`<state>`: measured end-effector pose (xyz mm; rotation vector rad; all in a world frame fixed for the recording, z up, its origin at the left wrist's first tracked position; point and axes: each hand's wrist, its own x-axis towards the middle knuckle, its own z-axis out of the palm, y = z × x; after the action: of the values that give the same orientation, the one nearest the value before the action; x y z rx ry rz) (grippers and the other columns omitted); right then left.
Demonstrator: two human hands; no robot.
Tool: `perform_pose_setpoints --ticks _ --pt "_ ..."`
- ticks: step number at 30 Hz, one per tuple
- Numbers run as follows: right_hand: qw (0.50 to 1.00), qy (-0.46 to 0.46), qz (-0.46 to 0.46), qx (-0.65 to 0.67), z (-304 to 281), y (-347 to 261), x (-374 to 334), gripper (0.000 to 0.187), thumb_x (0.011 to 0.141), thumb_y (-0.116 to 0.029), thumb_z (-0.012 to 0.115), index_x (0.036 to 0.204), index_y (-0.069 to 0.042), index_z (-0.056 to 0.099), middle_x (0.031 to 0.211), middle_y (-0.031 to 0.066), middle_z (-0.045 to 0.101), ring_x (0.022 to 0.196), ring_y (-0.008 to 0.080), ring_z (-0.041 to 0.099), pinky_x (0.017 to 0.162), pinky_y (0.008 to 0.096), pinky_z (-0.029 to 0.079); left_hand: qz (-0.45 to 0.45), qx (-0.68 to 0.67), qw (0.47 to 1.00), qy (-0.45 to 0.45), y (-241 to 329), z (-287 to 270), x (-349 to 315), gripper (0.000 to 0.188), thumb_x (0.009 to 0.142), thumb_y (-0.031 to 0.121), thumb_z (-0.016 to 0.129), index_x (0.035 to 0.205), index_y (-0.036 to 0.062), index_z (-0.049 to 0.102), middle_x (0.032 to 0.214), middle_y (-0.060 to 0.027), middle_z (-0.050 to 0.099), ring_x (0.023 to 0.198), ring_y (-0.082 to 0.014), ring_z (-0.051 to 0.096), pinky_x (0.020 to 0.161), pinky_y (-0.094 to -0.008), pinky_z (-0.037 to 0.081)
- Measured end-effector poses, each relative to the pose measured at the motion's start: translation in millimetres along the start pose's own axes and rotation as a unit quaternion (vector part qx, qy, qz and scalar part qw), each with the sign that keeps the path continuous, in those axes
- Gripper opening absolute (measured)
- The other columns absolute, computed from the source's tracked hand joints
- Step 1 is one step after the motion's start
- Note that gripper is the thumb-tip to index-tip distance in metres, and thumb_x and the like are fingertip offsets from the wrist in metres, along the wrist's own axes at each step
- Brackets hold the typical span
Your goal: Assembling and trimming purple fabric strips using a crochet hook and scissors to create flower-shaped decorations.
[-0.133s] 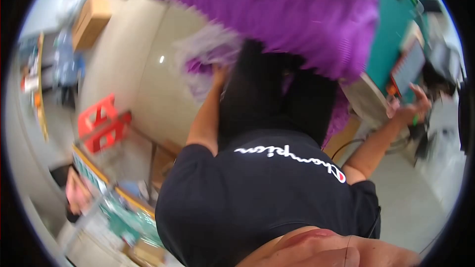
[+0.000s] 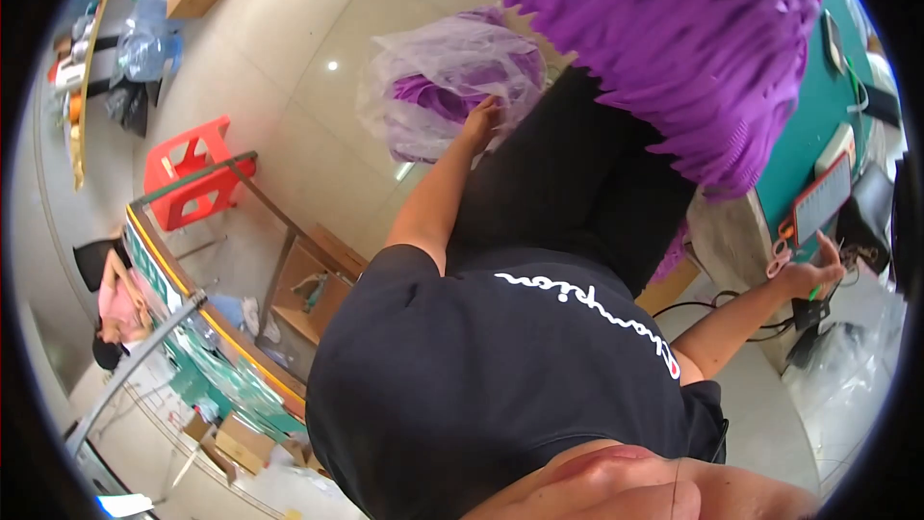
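Your left hand (image 2: pixel 484 120) is at the near right part of a see-through plastic bag (image 2: pixel 409 58). Its fingers are curled in, but you can't tell if they are clamped on the bag. The bag is beside your left leg, over the pale tiled floor (image 2: pixel 279 125), and purple cloth (image 2: pixel 423 94) shows inside it.

Your right hand (image 2: pixel 807 277) is far out on the other side. Its fingers are apart. The pink handles of the scissors (image 2: pixel 780 258) are right next to it; you can't tell if they touch. A flat board with a red edge (image 2: pixel 823 197) is just past that hand, on the green bench (image 2: pixel 784 178).

A big, shaggy purple piece (image 2: pixel 664 39) is in front of you, above your knees. The green bench shows to its right. A red stool (image 2: pixel 183 215) stands off to your left.
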<state>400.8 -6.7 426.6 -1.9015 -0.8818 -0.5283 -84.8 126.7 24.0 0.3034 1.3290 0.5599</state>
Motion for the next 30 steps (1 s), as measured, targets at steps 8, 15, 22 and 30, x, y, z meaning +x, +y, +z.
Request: perform_pose_setpoints --ticks 8,15,22,30 --pt "0.996 0.091 0.008 0.005 45.2 -43.6 -26.5 0.061 0.097 -0.04 0.033 0.071 0.004 0.065 0.072 0.0103 0.064 0.065 0.0158 0.054 0.06 0.0258 0.043 0.355 0.492 0.735 0.302 36.2 -135.8 35.5 0.029 0.075 0.008 0.053 0.102 -0.001 0.058 0.118 -0.0249 0.054 0.107 -0.0383 0.052 0.088 -0.0439 0.043" --pt "0.983 0.07 -0.101 -0.137 27.5 -15.9 -5.0 0.045 0.094 -0.026 0.033 0.084 -0.002 0.069 0.087 0.007 0.069 0.074 0.0151 0.055 0.068 0.0284 0.043 0.143 0.8 0.534 0.234 83.5 -133.4 85.7 0.047 0.078 0.03 0.055 0.117 0.0034 0.056 0.123 -0.0221 0.053 0.118 -0.0367 0.047 0.098 -0.048 0.035" --pt "0.993 0.082 -0.023 -0.082 18.7 -20.3 -12.7 0.034 0.096 -0.024 0.037 0.086 -0.003 0.062 0.092 0.0064 0.067 0.082 0.0143 0.057 0.075 0.0271 0.041 0.112 0.817 0.543 0.157 82.6 -94.4 98.6 0.044 0.081 0.046 0.056 0.112 0.0156 0.065 0.115 -0.0104 0.062 0.107 -0.0268 0.059 0.085 -0.0422 0.047" --pt "0.993 0.102 -0.018 -0.062 28.6 -48.4 -7.3 0.028 0.094 -0.019 0.044 0.087 0.0 0.063 0.09 0.0107 0.066 0.086 0.0192 0.062 0.08 0.0295 0.047 0.231 0.819 0.456 0.26 61.7 -151.0 134.1 0.04 0.082 0.042 0.055 0.108 0.0135 0.065 0.113 -0.012 0.062 0.105 -0.0277 0.06 0.084 -0.0432 0.047"
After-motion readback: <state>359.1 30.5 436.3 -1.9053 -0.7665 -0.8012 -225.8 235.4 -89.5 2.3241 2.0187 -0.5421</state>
